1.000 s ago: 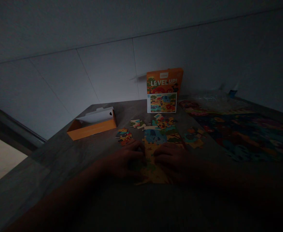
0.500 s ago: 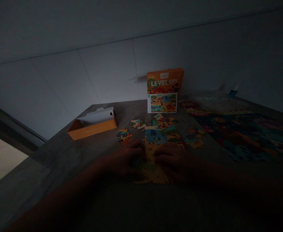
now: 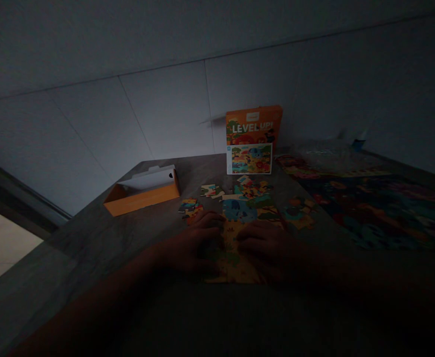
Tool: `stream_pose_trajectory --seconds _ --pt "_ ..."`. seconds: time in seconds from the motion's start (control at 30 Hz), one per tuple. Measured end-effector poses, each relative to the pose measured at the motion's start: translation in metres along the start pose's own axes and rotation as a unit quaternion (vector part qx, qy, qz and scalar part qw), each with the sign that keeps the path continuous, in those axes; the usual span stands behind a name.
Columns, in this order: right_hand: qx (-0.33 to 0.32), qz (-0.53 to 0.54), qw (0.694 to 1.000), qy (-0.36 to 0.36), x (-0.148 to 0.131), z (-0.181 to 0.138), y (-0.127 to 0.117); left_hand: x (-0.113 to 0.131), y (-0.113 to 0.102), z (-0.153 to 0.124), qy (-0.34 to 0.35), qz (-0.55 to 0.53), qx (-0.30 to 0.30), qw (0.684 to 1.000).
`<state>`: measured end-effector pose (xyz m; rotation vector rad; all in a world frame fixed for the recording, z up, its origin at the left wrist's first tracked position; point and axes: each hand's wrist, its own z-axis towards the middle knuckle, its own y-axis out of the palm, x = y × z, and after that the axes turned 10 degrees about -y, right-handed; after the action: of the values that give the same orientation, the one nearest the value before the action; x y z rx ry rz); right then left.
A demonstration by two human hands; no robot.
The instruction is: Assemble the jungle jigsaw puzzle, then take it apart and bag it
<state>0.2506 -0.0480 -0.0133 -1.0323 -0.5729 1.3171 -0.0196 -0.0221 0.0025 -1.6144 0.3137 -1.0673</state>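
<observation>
Both hands lay palm-down on the partly assembled, brightly coloured cardboard jigsaw puzzle [image 3: 240, 233], which rested flat on the grey table top [image 3: 128, 233] directly beneath and between them. The left hand [image 3: 193, 245] had its fingers loosely curled, tips touching the puzzle's left edge. The right hand [image 3: 267, 245] pressed flat on the right portion; the dim light did not show whether either pinched a piece. In my judgement, seating a piece well here called for even downward pressure while the other hand steadied the joined section. Beyond the fingertips lay loose coloured puzzle pieces [image 3: 191, 207]; further off stood the upright orange puzzle box [image 3: 253, 126]. Left of the left hand sat an open orange cardboard tray [image 3: 143, 196].
</observation>
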Motion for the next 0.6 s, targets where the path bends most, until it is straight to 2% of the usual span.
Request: stream_pose_trajectory --seconds 0.6 --pt "-0.001 -0.009 1.000 0.001 0.0006 -0.0004 0.0009 0.0001 -0.0017 0.0010 0.022 -0.017 -0.003 1.000"
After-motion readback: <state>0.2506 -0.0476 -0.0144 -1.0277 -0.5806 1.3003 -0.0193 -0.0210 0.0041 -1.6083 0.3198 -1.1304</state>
